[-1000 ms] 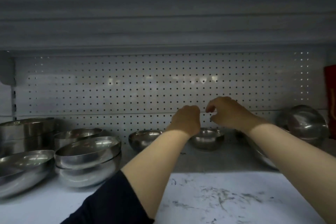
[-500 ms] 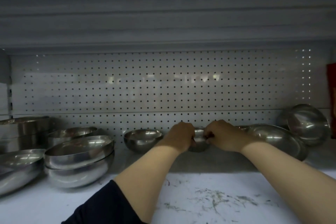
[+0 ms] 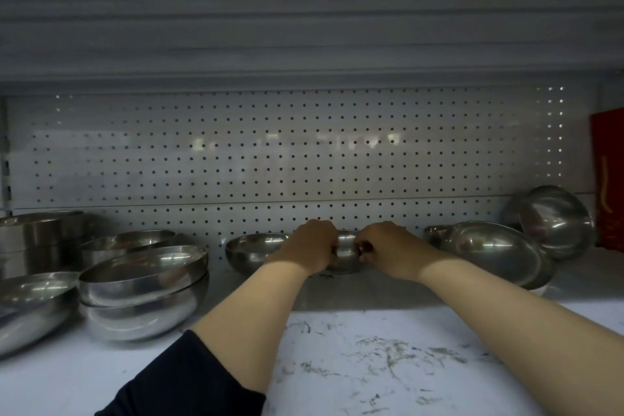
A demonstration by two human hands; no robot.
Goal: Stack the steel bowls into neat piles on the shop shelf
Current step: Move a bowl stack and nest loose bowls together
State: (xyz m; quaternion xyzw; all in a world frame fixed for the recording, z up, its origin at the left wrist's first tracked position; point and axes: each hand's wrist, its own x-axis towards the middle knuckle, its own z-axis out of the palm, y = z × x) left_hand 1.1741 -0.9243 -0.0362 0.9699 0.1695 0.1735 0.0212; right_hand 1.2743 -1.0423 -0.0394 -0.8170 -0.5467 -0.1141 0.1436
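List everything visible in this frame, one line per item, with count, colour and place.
small bowl: 1, steel, back centre, gripped by both hands
single bowl: 1, steel, just left of it
nested bowls: stack, steel, front left
other left bowls: several, steel, far left
tilted bowls: several, steel, right
shelf: 1, white, scuffed
pegboard: 1, white, behind
red item: 1, right edge
left hand: on small bowl
right hand: on small bowl
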